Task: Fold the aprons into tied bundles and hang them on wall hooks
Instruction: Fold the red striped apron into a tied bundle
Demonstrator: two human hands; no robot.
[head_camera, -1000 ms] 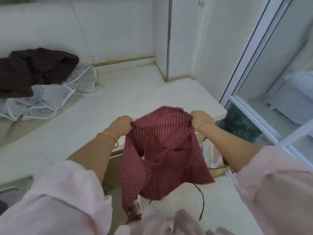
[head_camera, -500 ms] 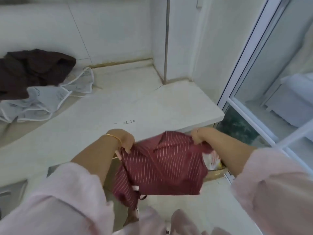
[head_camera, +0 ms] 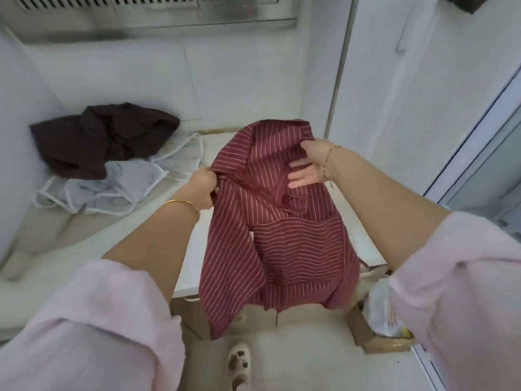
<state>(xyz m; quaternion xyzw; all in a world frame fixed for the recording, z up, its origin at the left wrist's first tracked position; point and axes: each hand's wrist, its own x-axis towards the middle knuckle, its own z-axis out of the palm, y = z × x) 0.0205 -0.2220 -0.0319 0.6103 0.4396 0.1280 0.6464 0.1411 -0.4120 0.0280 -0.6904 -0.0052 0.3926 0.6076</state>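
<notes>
We held the red apron (head_camera: 234, 249) up in the air, over the front edge of the counter (head_camera: 84, 235). It was dark red with thin white stripes, and it hung down soft and crumpled. On its lower front the stripes ran sideways. Our left hand (head_camera: 201, 186) gripped a bunched bit of its left edge. Our right hand (head_camera: 308, 165) pinched a top fold under the thumb, with the fingers lying on the cloth. A brown apron (head_camera: 104, 136) and a pale apron (head_camera: 112, 187) lay heaped further back on the counter.
</notes>
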